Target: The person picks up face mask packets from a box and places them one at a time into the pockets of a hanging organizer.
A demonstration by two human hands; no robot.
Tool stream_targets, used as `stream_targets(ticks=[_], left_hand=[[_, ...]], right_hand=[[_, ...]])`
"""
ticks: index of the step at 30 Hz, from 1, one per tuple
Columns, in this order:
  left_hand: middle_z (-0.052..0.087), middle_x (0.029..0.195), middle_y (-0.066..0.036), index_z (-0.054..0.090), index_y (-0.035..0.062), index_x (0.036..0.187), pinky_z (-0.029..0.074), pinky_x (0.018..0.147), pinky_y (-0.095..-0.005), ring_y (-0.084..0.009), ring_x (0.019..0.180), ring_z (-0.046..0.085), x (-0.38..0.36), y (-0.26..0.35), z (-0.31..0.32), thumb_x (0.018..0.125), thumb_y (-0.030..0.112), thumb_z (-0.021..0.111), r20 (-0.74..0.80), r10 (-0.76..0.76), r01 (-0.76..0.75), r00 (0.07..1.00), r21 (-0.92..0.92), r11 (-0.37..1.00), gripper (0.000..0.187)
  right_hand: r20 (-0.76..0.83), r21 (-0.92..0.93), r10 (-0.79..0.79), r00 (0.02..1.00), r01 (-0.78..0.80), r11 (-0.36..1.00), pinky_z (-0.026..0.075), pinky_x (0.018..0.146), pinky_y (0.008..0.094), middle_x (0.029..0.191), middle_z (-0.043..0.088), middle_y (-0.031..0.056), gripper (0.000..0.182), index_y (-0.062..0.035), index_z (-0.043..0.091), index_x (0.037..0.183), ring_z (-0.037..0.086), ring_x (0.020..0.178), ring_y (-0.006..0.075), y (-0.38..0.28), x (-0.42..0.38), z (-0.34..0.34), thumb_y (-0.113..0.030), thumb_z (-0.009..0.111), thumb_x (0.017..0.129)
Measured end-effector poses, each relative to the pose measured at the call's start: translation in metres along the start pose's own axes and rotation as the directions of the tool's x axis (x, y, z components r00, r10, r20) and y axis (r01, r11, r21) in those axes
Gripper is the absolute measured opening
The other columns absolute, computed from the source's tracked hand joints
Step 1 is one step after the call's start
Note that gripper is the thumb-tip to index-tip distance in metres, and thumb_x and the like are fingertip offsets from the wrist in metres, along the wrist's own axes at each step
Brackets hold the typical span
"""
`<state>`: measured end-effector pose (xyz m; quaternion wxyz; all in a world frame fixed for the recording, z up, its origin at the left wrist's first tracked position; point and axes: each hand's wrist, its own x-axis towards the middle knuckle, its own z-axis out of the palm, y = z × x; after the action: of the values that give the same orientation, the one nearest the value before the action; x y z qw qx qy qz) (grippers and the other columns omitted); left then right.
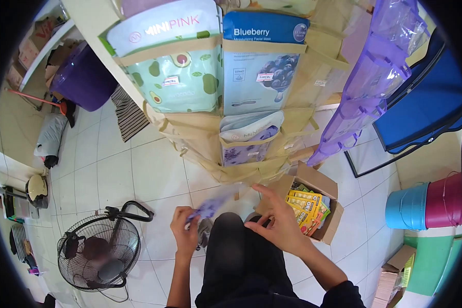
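Note:
My left hand (185,228) pinches a small packet with a purple floral print (208,208), blurred at its far end, over my knee. Across from it, my right hand (280,220) has thumb and index finger spread apart with nothing visible between them. In front hangs a beige pocket organizer (190,123) with clear pockets. Its upper pockets hold a green avocado MINIPINK packet (172,84) and a Blueberry facial mask packet (256,72). A lower pocket holds a purple-flowered MINIPINK packet (249,146).
An open cardboard box (333,220) of yellow packets sits right of my knee. A purple organizer (351,108) hangs at right, near blue (406,206) and maroon buckets (446,200). At left are a black floor fan (98,251) and a purple tub (84,77).

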<state>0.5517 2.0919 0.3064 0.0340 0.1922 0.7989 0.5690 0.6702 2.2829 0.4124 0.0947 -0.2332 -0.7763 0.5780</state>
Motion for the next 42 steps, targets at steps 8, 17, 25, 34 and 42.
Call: stream_targets(ticks=[8, 17, 25, 34, 42], left_hand=[[0.056, 0.093, -0.014, 0.056, 0.0017, 0.103, 0.048, 0.066, -0.0293, -0.0233, 0.085, 0.057, 0.042, 0.103, 0.032, 0.066, -0.007, 0.062, -0.053, 0.494, -0.494, 0.868, -0.192, 0.848, 0.039], [0.055, 0.098, -0.010, 0.057, 0.0051, 0.103, 0.037, 0.082, -0.0388, -0.0304, 0.095, 0.048, 0.097, 0.121, 0.067, 0.070, 0.009, 0.064, 0.073, 0.653, -0.625, 0.754, 0.387, 0.678, 0.034], [0.056, 0.095, -0.004, 0.061, 0.0081, 0.088, 0.035, 0.074, -0.0361, -0.0237, 0.091, 0.049, 0.106, 0.105, 0.058, 0.070, 0.008, 0.062, 0.029, 0.673, -0.647, 0.739, 0.309, 0.697, 0.018], [0.056, 0.089, -0.001, 0.061, 0.0107, 0.081, 0.035, 0.072, -0.0335, -0.0214, 0.086, 0.050, 0.115, 0.096, 0.043, 0.069, 0.006, 0.065, 0.000, 0.711, -0.670, 0.703, 0.335, 0.662, 0.014], [0.055, 0.087, -0.002, 0.062, 0.0101, 0.080, 0.036, 0.073, -0.0338, -0.0221, 0.085, 0.049, 0.114, 0.098, 0.043, 0.068, 0.004, 0.065, 0.022, 0.710, -0.683, 0.704, 0.294, 0.669, 0.013]], right_hand=[[-0.055, 0.096, -0.185, 0.981, 0.189, 0.977, 0.049, 0.054, 0.0218, 0.083, 0.064, 0.0084, 0.021, 0.0011, 0.063, 0.089, 0.061, 0.066, 0.0107, -0.030, 0.022, -0.056, 0.006, 0.064, 0.069], [-0.218, -0.019, -0.366, 0.905, 0.371, 0.928, 0.047, 0.055, 0.0204, 0.070, 0.064, 0.0073, 0.015, 0.0045, 0.062, 0.086, 0.061, 0.065, 0.0095, -0.088, 0.084, -0.091, 0.000, 0.064, 0.072], [-0.070, -0.488, -0.448, 0.891, 0.361, 0.795, 0.046, 0.065, 0.0337, 0.070, 0.061, 0.0176, 0.023, 0.0033, 0.062, 0.090, 0.058, 0.065, 0.0294, -0.080, 0.107, -0.092, -0.007, 0.066, 0.070], [-0.006, -0.672, -0.578, 0.816, 0.425, 0.606, 0.042, 0.074, 0.0404, 0.083, 0.061, 0.0171, 0.028, -0.0015, 0.063, 0.095, 0.053, 0.084, 0.0334, -0.076, 0.126, -0.089, -0.008, 0.065, 0.068], [0.266, -0.764, -0.655, 0.707, 0.569, 0.304, 0.044, 0.070, 0.0411, 0.077, 0.060, 0.0124, 0.017, -0.0033, 0.062, 0.083, 0.056, 0.078, 0.0318, -0.072, 0.130, -0.050, -0.004, 0.063, 0.066]])
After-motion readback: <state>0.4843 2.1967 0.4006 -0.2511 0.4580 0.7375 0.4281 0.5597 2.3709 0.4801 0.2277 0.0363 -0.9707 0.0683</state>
